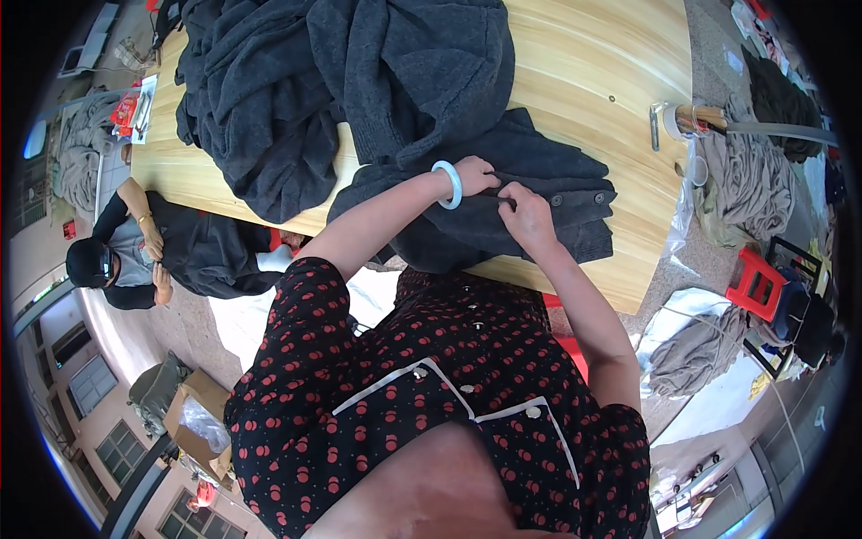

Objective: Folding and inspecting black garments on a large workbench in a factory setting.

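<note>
A dark grey knitted cardigan (566,175) lies on the near edge of the wooden table, its buttons showing toward the right. My left hand (472,176), below a pale bangle, is closed on its fabric near the middle. Just to the right, my right hand (528,218) pinches the same cardigan with thumb and fingers. The fingertips of both hands are close together, and a small fold lies between them; whether anything tiny is held there, I cannot tell.
Piles of dark grey knitwear (256,99) cover the table's (597,54) far left. A container of tools (687,119) stands at its right edge. A co-worker (126,247) sits at left with dark fabric. At right are a red stool (756,284) and heaped grey garments (696,355).
</note>
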{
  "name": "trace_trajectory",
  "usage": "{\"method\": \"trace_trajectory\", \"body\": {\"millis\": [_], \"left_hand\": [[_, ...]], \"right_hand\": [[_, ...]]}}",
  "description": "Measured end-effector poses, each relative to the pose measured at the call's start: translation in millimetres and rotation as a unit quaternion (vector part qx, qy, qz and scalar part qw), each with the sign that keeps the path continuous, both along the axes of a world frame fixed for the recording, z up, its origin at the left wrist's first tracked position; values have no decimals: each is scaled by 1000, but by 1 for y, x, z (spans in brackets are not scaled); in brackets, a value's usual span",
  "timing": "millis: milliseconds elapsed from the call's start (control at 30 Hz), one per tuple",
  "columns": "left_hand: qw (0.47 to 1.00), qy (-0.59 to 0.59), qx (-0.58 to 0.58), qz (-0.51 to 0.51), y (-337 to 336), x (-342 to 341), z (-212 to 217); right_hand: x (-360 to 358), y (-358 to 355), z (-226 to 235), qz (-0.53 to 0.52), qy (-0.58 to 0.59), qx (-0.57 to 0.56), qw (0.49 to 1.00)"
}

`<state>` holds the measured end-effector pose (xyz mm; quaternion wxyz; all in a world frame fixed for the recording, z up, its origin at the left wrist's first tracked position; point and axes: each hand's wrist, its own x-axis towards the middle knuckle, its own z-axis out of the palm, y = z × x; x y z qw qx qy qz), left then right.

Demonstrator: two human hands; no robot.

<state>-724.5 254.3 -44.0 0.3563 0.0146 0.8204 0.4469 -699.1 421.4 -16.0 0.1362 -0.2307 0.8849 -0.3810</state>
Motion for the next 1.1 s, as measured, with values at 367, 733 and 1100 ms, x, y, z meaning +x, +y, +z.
{"method": "trace_trajectory", "body": {"millis": [367, 733, 1100], "left_hand": [[986, 116, -82, -83, 5, 9, 12], [987, 127, -70, -73, 5, 30, 10], [974, 206, -82, -54, 10, 36, 7]], "right_hand": [[3, 1, -4, 21, 127, 60, 990], [0, 1, -5, 52, 124, 106, 985], [-1, 8, -12, 95, 103, 93, 986]]}}
